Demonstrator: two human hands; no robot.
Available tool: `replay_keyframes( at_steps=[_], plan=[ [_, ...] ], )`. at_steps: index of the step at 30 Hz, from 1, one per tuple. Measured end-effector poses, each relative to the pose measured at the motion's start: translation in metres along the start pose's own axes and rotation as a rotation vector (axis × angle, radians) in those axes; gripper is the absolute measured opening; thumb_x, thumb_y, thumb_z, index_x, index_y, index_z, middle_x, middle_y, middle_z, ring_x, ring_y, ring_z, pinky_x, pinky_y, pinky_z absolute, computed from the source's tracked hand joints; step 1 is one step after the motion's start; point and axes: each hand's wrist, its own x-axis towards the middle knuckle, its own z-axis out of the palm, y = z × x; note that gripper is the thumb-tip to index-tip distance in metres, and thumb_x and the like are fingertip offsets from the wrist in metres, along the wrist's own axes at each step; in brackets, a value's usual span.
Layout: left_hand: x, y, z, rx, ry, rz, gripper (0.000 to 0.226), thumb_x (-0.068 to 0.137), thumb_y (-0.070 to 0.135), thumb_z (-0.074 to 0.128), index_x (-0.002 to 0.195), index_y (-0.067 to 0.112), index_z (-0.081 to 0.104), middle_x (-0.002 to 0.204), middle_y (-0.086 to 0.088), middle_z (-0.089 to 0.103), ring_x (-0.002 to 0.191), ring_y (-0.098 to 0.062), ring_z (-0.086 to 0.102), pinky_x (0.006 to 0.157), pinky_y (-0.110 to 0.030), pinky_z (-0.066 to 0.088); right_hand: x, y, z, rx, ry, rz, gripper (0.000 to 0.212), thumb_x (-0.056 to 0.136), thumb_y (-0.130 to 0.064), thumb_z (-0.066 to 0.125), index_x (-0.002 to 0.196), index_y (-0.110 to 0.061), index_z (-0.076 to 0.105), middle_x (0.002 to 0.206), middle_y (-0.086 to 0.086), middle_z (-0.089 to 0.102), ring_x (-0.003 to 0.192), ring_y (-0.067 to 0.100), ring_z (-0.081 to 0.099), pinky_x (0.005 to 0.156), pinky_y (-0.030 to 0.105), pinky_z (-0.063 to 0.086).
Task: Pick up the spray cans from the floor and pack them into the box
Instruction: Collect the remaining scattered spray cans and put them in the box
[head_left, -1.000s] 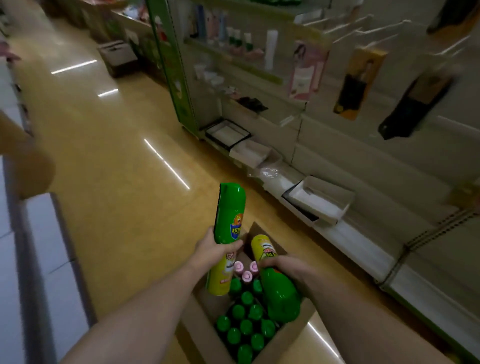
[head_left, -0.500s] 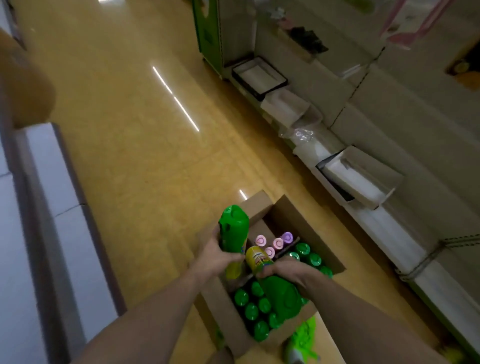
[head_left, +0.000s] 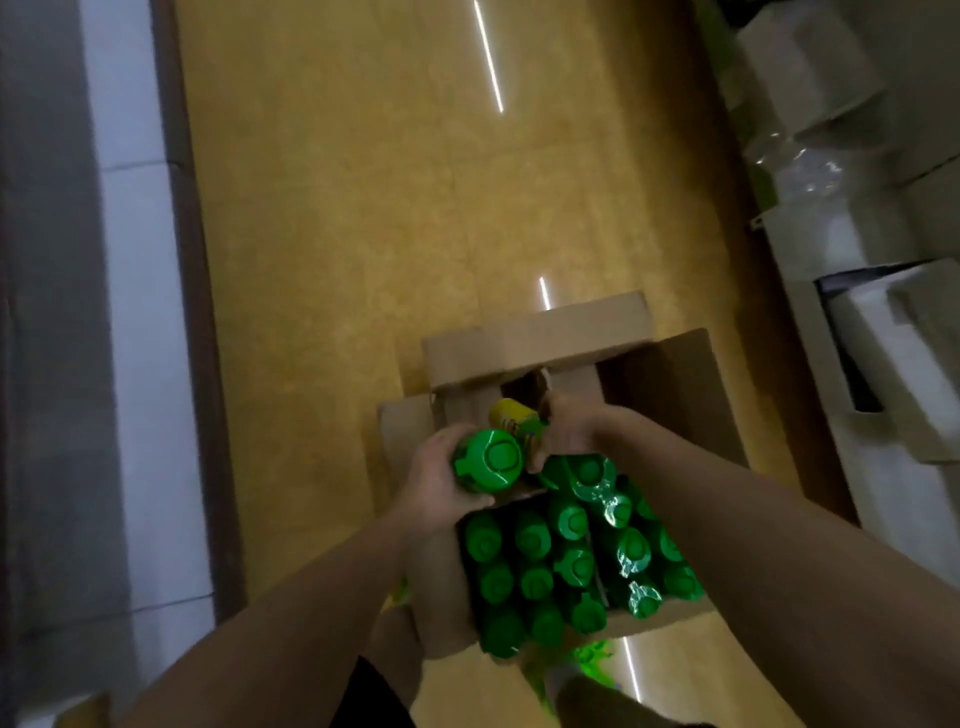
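The cardboard box (head_left: 540, 343) stands open on the yellow floor (head_left: 332, 249), its far flap folded outward and its right flap (head_left: 675, 384) standing up. Wide bare floor lies ahead of the box and to its left, bounded on the left by a dark strip and a pale shelf base (head_left: 135, 312). On the right, pale cartons (head_left: 841, 244) crowd the floor edge close beside the box.

Inside the box, green-capped spray cans (head_left: 535, 577) stand upright in tight rows, filling the near part; the only free room shows as a dark gap at the far end, under the far flap.

The left hand (head_left: 441, 483) has its grip curled round a green spray can (head_left: 488, 460), held upright with the cap facing the camera, over the box's left rim. The right hand (head_left: 571, 431) has its grip closed round a second can (head_left: 514, 418), whose yellow body tilts toward the far gap; its green cap end (head_left: 582, 473) lies over the packed cans. The two held cans sit just beside each other. A blurred green thing (head_left: 587, 657) lies on the floor at the box's near edge.
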Motion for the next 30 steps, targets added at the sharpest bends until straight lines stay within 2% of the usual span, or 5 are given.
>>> replay_keyframes(
  at_steps=[4, 10, 19, 28, 30],
  plan=[
    [0.023, -0.046, 0.031, 0.109, -0.069, 0.086, 0.083, 0.042, 0.017, 0.099, 0.117, 0.01, 0.066, 0.109, 0.005, 0.065, 0.104, -0.015, 0.062, 0.087, -0.018, 0.042, 0.067, -0.005, 0.011, -0.268, -0.025, -0.056, 0.075, 0.059, -0.033, 0.09, 0.121, -0.004, 0.061, 0.112, 0.012, 0.067, 0.101, 0.029, 0.065, 0.084, 0.036, 0.058],
    [0.044, -0.089, 0.056, 0.224, -0.216, 0.17, 0.07, 0.063, 0.042, 0.078, 0.128, 0.022, 0.059, 0.122, 0.0, 0.064, 0.116, -0.019, 0.058, 0.098, -0.038, 0.047, 0.134, 0.002, 0.033, -0.293, -0.052, -0.084, 0.039, 0.078, -0.033, 0.078, 0.103, -0.005, 0.069, 0.1, 0.01, 0.066, 0.089, 0.027, 0.062, 0.07, 0.028, 0.049],
    [0.084, -0.115, 0.063, 0.37, -0.367, 0.222, 0.077, 0.062, 0.038, 0.089, 0.13, 0.021, 0.056, 0.127, 0.001, 0.061, 0.117, -0.017, 0.058, 0.097, -0.034, 0.049, 0.186, 0.006, 0.065, -0.34, -0.105, -0.055, 0.049, 0.069, -0.04, 0.08, 0.106, -0.009, 0.073, 0.102, 0.012, 0.067, 0.088, 0.028, 0.064, 0.07, 0.029, 0.054],
    [0.089, -0.135, 0.063, 0.36, -0.424, 0.216, 0.072, 0.072, 0.043, 0.079, 0.135, 0.022, 0.052, 0.128, 0.001, 0.059, 0.116, -0.016, 0.059, 0.094, -0.037, 0.051, 0.199, -0.005, 0.078, -0.496, -0.328, -0.108, 0.016, 0.096, -0.024, 0.059, 0.099, -0.009, 0.065, 0.092, 0.009, 0.06, 0.058, 0.011, 0.05, 0.034, 0.013, 0.037],
    [0.084, -0.133, 0.058, 0.369, -0.448, 0.203, 0.082, 0.071, 0.043, 0.082, 0.142, 0.023, 0.046, 0.134, 0.001, 0.057, 0.122, -0.016, 0.056, 0.1, -0.035, 0.048, 0.199, 0.0, 0.083, -0.46, -0.3, -0.101, 0.017, 0.098, -0.027, 0.057, 0.098, -0.011, 0.063, 0.092, 0.008, 0.06, 0.063, 0.013, 0.053, 0.044, 0.012, 0.042]
  ],
)
